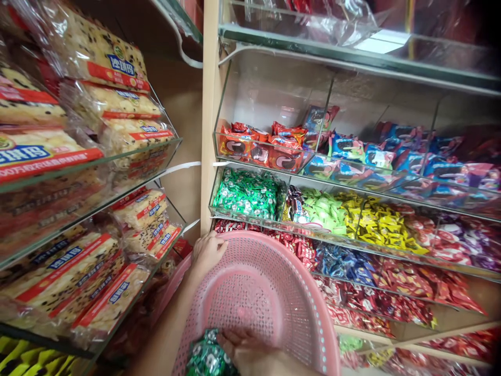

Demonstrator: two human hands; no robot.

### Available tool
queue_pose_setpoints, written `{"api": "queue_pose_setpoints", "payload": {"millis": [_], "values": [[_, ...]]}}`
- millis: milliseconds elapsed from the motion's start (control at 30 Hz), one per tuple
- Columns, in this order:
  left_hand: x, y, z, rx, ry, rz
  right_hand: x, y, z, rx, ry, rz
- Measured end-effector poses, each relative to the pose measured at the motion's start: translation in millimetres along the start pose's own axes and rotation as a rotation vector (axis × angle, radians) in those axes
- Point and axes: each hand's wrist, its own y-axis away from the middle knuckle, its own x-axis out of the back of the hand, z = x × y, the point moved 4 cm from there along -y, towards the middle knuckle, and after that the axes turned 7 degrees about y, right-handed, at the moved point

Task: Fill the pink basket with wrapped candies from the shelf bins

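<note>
A pink plastic basket [313,292] with a perforated bottom and sides is tilted toward me in front of the shelves. At its upper left, my left hand [209,251] has its fingers closed over the rim. Inside, low in the basket, lies a heap of small green-wrapped candies [209,352]. Against the right side of that heap is my right hand [248,351], slightly blurred, its fingers stretched out and touching the wrappers. More green-wrapped candies [248,196] fill a clear shelf bin just beyond the basket.
Clear bins on the right hold yellow packets [385,224], light green packets [323,209], blue packets [348,263] and red packs [270,149]. Wrapped sesame pastries [105,52] stack on glass shelves close at left. A wooden post [209,104] stands between the shelf units.
</note>
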Motion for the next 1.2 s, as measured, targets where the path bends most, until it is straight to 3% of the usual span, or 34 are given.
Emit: {"api": "queue_pose_setpoints", "payload": {"millis": [100,167,367,500,633,767,1033,1200], "values": [[-0.9,0.0,-1.0,-0.021,-0.008,0.007,10.9,1.0,-2.8,-0.019,0.039,-0.002],[-1.3,-0.2,-1.8,-0.027,-0.009,0.015,34.7,9.7,-11.3,0.012,0.072,0.084],[-1.4,-0.9,-2.3,-0.014,0.005,0.005,154.9,49.1,-38.7,-0.015,0.273,0.550],[-1.1,-1.0,-2.4,0.007,0.014,0.006,234.4,65.1,-33.6,-0.154,0.440,0.838],[-1.6,-0.4,-3.5,-0.010,0.015,0.018,287.2,69.5,-12.2,-0.480,0.552,0.853],[-2.3,0.0,-5.3,-0.020,0.002,0.026,306.1,63.0,-0.8,-0.705,0.581,0.709],[-3.5,-0.7,-6.5,-0.002,0.035,0.013,315.7,36.9,4.9,-0.784,0.491,0.618],[-5.1,-1.0,-7.4,-0.005,0.034,0.013,318.4,43.7,8.0,-0.782,0.421,0.621]]}}
